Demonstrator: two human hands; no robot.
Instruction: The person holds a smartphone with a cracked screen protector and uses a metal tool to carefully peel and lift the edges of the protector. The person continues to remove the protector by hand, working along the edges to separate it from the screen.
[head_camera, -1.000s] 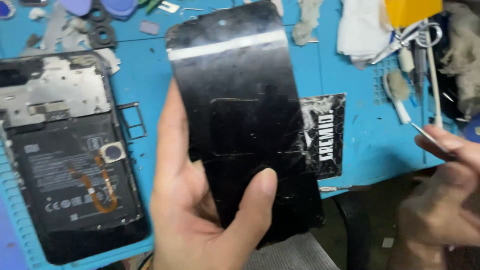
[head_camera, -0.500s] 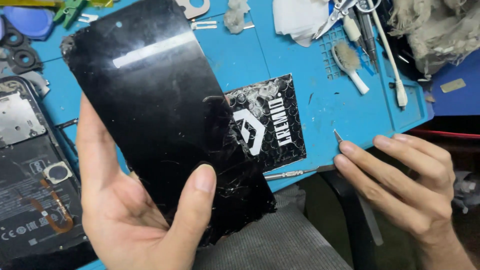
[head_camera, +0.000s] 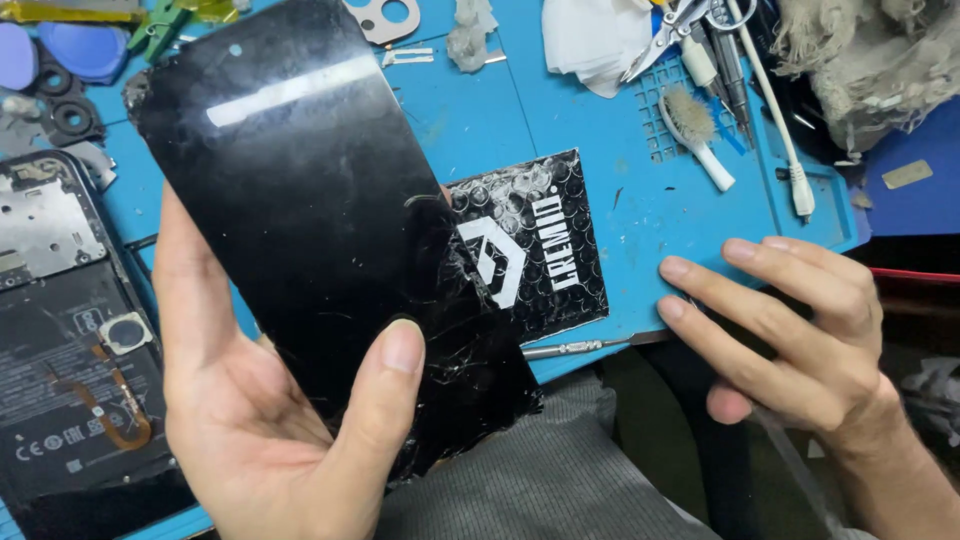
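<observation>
My left hand (head_camera: 260, 440) grips a black phone screen panel (head_camera: 320, 250) by its lower end, thumb pressed on the front. The glass is cracked near the bottom right corner. The panel is held tilted above the blue work mat (head_camera: 480, 110). My right hand (head_camera: 790, 330) lies palm down at the mat's front right edge with fingers spread and nothing visible in it. A thin metal tool (head_camera: 575, 348) lies on the mat edge just left of those fingers. A black bubble pouch with a white logo (head_camera: 540, 250) rests between the panel and my right hand.
An opened phone body (head_camera: 70, 340) with exposed battery and flex cable lies at the left. At the back right are a small brush (head_camera: 695, 125), a white cable (head_camera: 780, 110), scissors (head_camera: 690, 20), white tissue (head_camera: 590, 35) and a grey cloth (head_camera: 870, 60).
My right hand moved left and settled flat on the mat edge; the thin tool it pinched a second ago is no longer in it. The panel tilted further left in my left hand.
</observation>
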